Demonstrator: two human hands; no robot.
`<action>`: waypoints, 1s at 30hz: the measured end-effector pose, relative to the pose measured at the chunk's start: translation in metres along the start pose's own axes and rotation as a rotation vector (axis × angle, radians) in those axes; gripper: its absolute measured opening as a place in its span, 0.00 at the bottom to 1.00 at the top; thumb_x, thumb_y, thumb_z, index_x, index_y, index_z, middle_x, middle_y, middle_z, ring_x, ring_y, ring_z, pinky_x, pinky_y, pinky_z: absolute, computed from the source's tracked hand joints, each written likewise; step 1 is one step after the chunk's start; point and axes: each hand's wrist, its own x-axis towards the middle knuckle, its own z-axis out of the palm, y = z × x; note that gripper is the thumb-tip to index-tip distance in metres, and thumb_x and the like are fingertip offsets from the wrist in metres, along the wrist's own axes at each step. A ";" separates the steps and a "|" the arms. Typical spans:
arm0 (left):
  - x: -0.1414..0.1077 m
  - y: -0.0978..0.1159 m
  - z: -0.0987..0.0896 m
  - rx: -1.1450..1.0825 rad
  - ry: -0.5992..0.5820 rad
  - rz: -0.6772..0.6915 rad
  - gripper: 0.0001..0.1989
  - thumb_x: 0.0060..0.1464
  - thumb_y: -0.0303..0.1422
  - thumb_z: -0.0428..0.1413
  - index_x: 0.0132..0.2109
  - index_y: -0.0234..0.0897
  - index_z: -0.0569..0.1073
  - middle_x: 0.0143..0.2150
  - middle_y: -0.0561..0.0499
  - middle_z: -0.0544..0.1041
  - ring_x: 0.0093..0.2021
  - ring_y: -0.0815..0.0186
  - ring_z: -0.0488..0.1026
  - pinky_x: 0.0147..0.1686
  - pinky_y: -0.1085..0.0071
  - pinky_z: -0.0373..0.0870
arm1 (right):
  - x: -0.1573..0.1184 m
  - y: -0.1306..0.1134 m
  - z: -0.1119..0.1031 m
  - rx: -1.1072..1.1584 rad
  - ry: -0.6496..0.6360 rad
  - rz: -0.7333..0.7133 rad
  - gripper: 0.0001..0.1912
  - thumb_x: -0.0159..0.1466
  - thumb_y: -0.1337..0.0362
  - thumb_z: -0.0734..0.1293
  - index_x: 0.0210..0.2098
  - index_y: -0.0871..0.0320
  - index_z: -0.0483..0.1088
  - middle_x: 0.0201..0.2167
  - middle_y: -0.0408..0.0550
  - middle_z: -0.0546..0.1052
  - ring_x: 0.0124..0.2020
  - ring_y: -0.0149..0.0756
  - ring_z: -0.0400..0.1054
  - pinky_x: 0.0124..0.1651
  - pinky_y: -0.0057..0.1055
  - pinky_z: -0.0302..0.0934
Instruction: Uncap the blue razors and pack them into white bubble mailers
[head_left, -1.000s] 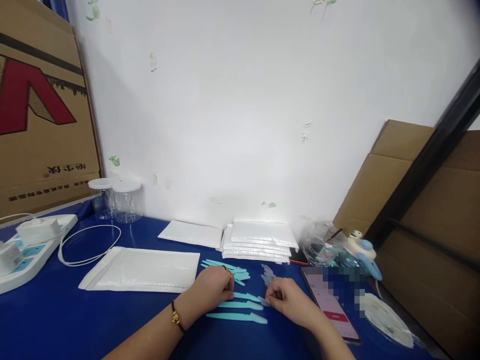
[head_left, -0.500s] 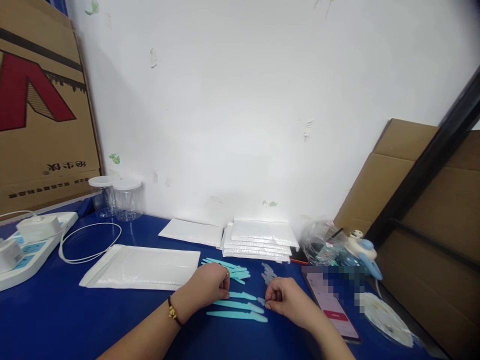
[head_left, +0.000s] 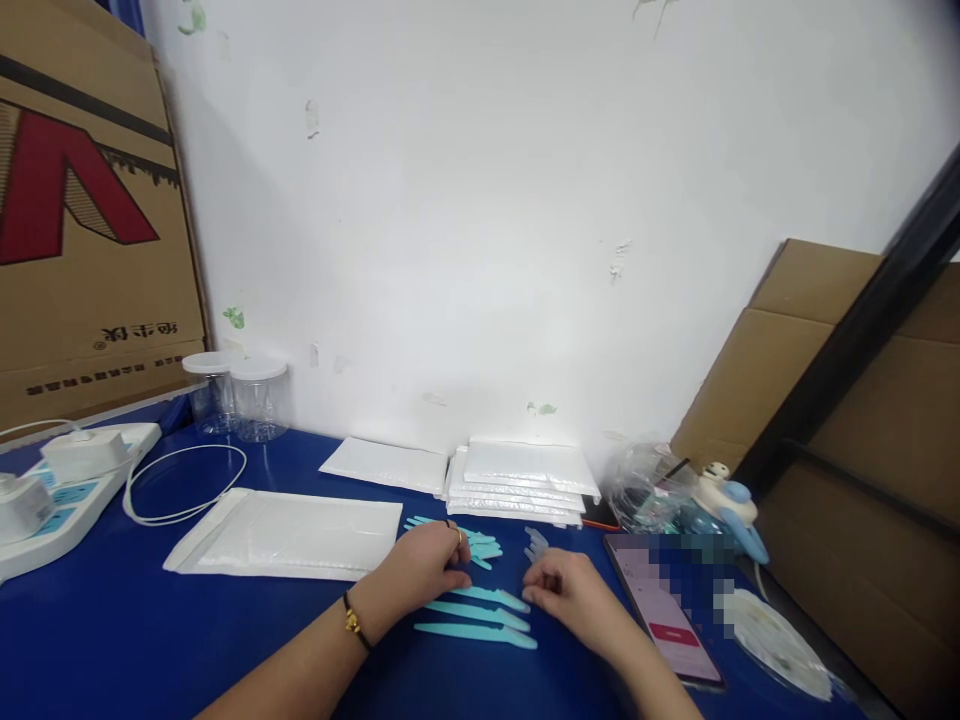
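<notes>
Three teal eyebrow razors lie side by side on the blue table, with clear caps over their blade ends. Just behind them, more teal razors are heaped together. My left hand is over this heap, its thumb apart from the fingers and nothing visible between them. Several loose clear caps sit to the right of the heap. Beside these caps, my right hand has loosely bent fingers, thumb and forefinger slightly apart, close to the tip of the rearmost capped razor.
White padded envelopes are stacked by the wall, and a larger one lies left. A phone is right of my right hand. Clear jars, a power strip and a white cable occupy the left side.
The rearmost razor of the row now has a clear cap on its blade end. My left hand has let go of it and moved slightly back; my right fingers have loosened and shifted up.
</notes>
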 end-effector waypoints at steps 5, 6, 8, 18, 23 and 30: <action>0.003 -0.010 -0.005 0.107 0.103 -0.025 0.09 0.49 0.31 0.56 0.40 0.41 0.73 0.41 0.52 0.74 0.42 0.63 0.69 0.38 0.71 0.61 | 0.002 0.020 -0.017 -0.183 0.191 0.049 0.07 0.56 0.69 0.61 0.27 0.58 0.71 0.26 0.45 0.72 0.27 0.33 0.66 0.32 0.27 0.57; 0.004 -0.010 -0.005 0.120 0.093 -0.024 0.07 0.50 0.31 0.56 0.39 0.41 0.73 0.40 0.52 0.74 0.41 0.62 0.69 0.38 0.70 0.61 | 0.002 0.022 -0.017 -0.188 0.183 0.056 0.06 0.55 0.69 0.61 0.27 0.58 0.71 0.26 0.44 0.72 0.27 0.33 0.66 0.32 0.27 0.57; 0.005 -0.009 -0.005 0.136 0.072 -0.012 0.06 0.51 0.31 0.54 0.37 0.40 0.73 0.39 0.52 0.74 0.41 0.62 0.69 0.38 0.70 0.61 | 0.003 0.022 -0.014 -0.181 0.142 0.053 0.05 0.54 0.69 0.63 0.26 0.57 0.70 0.27 0.44 0.72 0.28 0.33 0.66 0.32 0.27 0.58; -0.001 0.006 -0.015 0.136 0.109 0.066 0.07 0.55 0.30 0.50 0.32 0.40 0.72 0.34 0.55 0.75 0.35 0.66 0.70 0.35 0.71 0.57 | 0.000 0.007 0.002 -0.088 0.033 0.106 0.04 0.52 0.71 0.64 0.28 0.58 0.68 0.30 0.44 0.69 0.30 0.32 0.65 0.33 0.26 0.57; -0.004 0.009 -0.010 0.063 0.016 0.087 0.08 0.52 0.28 0.50 0.30 0.39 0.73 0.29 0.55 0.76 0.30 0.68 0.70 0.32 0.74 0.58 | 0.000 0.011 0.007 0.097 -0.022 0.138 0.04 0.52 0.72 0.64 0.28 0.58 0.67 0.23 0.40 0.68 0.26 0.29 0.62 0.28 0.23 0.54; 0.000 0.003 -0.002 0.043 0.006 0.082 0.07 0.50 0.28 0.50 0.30 0.39 0.73 0.30 0.54 0.76 0.30 0.68 0.70 0.31 0.76 0.58 | 0.003 0.004 0.009 0.246 -0.022 0.094 0.02 0.53 0.71 0.65 0.27 0.59 0.69 0.22 0.40 0.67 0.25 0.28 0.61 0.27 0.23 0.54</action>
